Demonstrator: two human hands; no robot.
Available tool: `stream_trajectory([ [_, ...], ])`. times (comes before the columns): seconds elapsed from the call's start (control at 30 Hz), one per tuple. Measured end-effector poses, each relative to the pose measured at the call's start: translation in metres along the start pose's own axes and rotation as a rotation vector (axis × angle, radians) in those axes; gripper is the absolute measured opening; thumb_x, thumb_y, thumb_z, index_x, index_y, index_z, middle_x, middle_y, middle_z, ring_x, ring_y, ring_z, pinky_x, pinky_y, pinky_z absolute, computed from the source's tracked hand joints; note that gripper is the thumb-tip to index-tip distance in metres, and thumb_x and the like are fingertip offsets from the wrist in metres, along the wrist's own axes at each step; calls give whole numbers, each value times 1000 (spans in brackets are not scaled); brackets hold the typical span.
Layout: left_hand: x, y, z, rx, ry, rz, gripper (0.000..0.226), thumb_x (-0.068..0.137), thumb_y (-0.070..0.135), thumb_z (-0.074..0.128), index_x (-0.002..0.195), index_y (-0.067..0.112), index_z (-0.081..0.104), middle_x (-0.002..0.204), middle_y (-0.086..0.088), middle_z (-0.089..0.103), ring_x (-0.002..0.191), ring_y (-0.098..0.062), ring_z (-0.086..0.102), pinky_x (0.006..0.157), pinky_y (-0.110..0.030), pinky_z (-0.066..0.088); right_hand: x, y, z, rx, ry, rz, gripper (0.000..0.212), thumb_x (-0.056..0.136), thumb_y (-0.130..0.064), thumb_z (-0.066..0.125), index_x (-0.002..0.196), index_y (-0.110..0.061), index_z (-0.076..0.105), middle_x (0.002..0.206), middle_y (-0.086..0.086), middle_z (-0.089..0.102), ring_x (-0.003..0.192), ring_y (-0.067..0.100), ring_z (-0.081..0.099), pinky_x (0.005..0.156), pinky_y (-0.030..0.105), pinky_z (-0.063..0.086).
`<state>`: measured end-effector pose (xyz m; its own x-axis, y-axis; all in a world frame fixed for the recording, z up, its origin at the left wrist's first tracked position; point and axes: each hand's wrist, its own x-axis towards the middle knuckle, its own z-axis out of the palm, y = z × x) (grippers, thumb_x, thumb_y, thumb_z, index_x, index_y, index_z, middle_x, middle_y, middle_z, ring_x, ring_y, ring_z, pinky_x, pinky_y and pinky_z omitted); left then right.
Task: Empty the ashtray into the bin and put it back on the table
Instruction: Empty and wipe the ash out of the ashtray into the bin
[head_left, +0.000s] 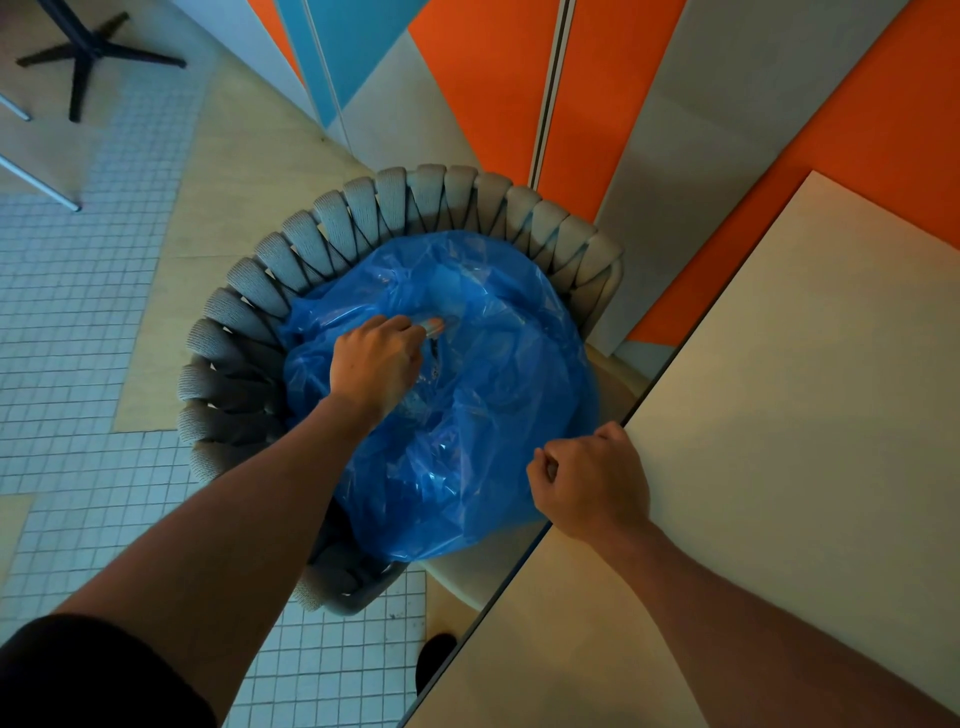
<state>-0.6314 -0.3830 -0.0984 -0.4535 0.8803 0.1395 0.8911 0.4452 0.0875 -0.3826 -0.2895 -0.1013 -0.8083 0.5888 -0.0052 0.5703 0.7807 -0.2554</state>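
Over the blue bin bag (467, 415) on a woven chair (291, 270), our left hand (376, 361) grips a small glassy object, our right hand (592, 480) fisted at the counter (779, 415) edge, holding what, we cannot tell.

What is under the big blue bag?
A woven grey chair holds the blue bag. The left hand tips a clear ashtray into it. The bag hides the seat and its own contents.

orange wall panels (483, 88), tiled floor (67, 332)
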Motion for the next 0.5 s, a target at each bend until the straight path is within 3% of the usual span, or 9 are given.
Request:
stream_trajectory([
  [0.27, 0, 0, 3, -1, 12, 7, 20, 90, 11, 54, 73, 6, 63, 64, -7, 58, 57, -28, 52, 58, -36, 39, 1, 0, 1, 1, -19, 7, 40, 89, -36, 48, 52, -20, 49, 42, -3, 47, 39, 14, 33, 62, 33, 38],
  [0.5, 4, 0, -1, 8, 168, -43, 23, 95, 18, 49, 78, 9, 62, 69, -7, 59, 60, -28, 54, 60, -40, 41, 0, 1, 0, 6, -9, -1, 41, 89, -36, 48, 52, -19, 50, 42, -2, 47, 40, 15, 36, 61, 33, 38],
])
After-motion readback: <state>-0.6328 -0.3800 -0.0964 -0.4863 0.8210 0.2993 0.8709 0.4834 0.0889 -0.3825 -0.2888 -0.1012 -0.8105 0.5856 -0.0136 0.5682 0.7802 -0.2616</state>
